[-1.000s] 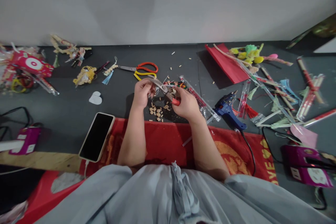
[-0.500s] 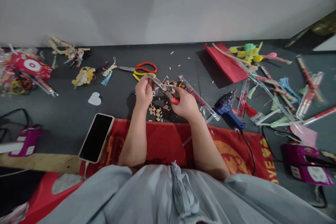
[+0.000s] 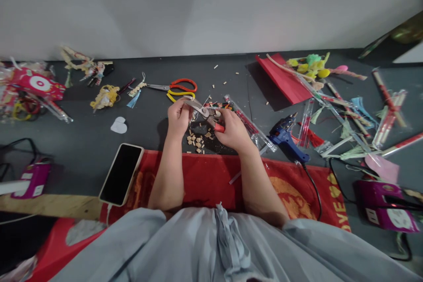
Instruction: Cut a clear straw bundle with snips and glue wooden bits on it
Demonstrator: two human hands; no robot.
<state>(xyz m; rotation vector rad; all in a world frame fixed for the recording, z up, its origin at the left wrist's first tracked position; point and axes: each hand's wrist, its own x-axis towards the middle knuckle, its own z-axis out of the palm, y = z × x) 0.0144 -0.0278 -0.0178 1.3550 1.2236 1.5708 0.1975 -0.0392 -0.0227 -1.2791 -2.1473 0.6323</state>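
My right hand [image 3: 234, 128] is wrapped round the handles of red-handled shears [image 3: 200, 108], whose metal blades point left. At the blade end my left hand [image 3: 178, 118] is closed in a pinch; what its fingers hold is too small to make out. Under the shears, small cut wooden pieces [image 3: 197, 141] lie scattered on the dark table [image 3: 145, 116]. Just beyond the hands rest scissors [image 3: 175, 88] with one orange and one yellow handle. Strips in clear wrapping [image 3: 247, 121] lie beside my right hand.
A blue glue gun [image 3: 287, 137] lies to the right, its cord running over a red towel [image 3: 211, 176]. A phone [image 3: 121, 175] sits front left. Beyond the glue gun are wrapped sticks, tassels and a red folded card [image 3: 284, 77]. Purple boxes [image 3: 385, 205] stand near the front.
My left hand has shifted slightly to the left. The shears remain in my right hand, which has barely moved.
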